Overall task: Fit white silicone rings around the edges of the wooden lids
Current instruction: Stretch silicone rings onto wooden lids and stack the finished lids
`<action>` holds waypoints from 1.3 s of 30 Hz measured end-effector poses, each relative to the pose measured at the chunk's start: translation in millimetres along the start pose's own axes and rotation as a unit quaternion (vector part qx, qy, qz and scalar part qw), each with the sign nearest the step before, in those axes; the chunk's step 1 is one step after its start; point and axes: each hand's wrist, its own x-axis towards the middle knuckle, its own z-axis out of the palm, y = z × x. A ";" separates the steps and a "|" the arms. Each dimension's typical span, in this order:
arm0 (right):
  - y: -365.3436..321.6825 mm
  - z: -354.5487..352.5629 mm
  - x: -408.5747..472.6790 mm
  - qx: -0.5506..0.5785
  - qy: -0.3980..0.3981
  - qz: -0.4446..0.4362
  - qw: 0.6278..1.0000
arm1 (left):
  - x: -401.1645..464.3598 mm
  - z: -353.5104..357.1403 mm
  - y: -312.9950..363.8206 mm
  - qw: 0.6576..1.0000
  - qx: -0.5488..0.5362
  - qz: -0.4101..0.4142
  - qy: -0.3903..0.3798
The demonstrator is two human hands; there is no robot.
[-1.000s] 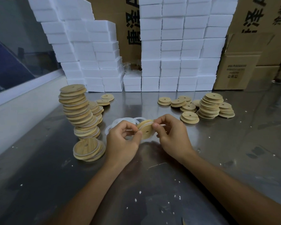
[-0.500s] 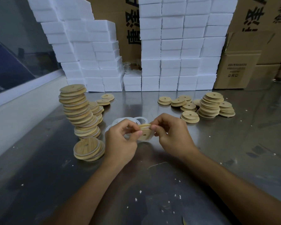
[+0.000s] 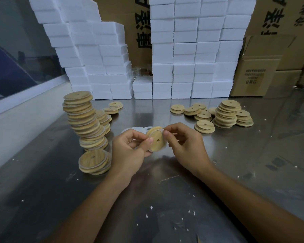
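Observation:
I hold a round wooden lid with a small centre hole between both hands, just above the metal table. My left hand pinches its left edge with the thumb on its face. My right hand grips the upper right rim, where a thin white silicone ring runs along the lid's edge. Loose white rings lie on the table just behind my hands. A tall leaning stack of lids stands at the left, with a short stack in front of it.
More wooden lids sit in low piles at the right and behind the tall stack. White foam blocks form a wall at the back, with cardboard boxes at the right. White crumbs dot the table.
The lid has turned in my fingers, going from near edge-on to face-on toward me. Both hands have stayed in about the same place above the table.

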 end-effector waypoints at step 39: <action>-6.2 1.4 -3.1 -0.123 -0.051 -0.115 0.984 | -0.8 0.5 -3.1 1.000 0.005 0.021 0.012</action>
